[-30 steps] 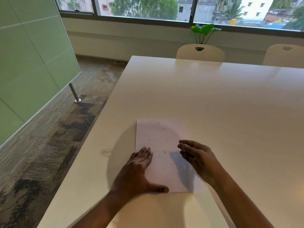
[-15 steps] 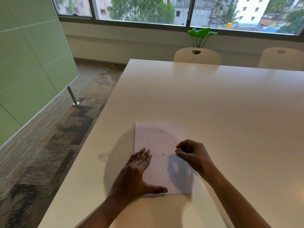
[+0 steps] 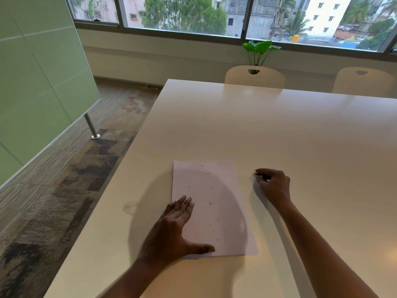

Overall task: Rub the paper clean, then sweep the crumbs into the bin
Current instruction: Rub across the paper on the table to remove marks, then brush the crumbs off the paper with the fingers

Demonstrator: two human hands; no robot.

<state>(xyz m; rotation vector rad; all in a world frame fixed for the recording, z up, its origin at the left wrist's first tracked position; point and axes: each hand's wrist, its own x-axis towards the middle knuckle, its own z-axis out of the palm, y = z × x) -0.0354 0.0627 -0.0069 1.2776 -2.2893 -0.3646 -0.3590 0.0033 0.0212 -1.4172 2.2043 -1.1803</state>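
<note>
The paper (image 3: pixel 223 190) lies flat on the surface (image 3: pixel 257 130), towards the near-left corner, its left side close to the surface's left edge but not over it. The left hand (image 3: pixel 171 231) presses down on the sheet's near-left part, grip spread: fingers straight and together, thumb out along the near edge. That corner of the sheet is hidden under the palm.

The right hand (image 3: pixel 272 186) sits just off the paper's right side, resting on the surface with fingers curled in. There may be something small and pale at the fingertips (image 3: pixel 256 174), but it's too blurry, so I can't tell if that grip pinches anything or just curls.

The crumbs (image 3: pixel 208 173) are thin dark specks scattered across the sheet, mostly mid-page, a couple near the far end. They're tiny, and I can't make out any writing on the page.

Both forearms are cut off at the bottom, and the surface runs out of view on the right. A wide stretch of surface lies between the paper and the far edge, where two white chairs (image 3: pixel 254 79) show only their backrests. A plant (image 3: pixel 260 48) pokes up behind one of them, its pot hidden.
</note>
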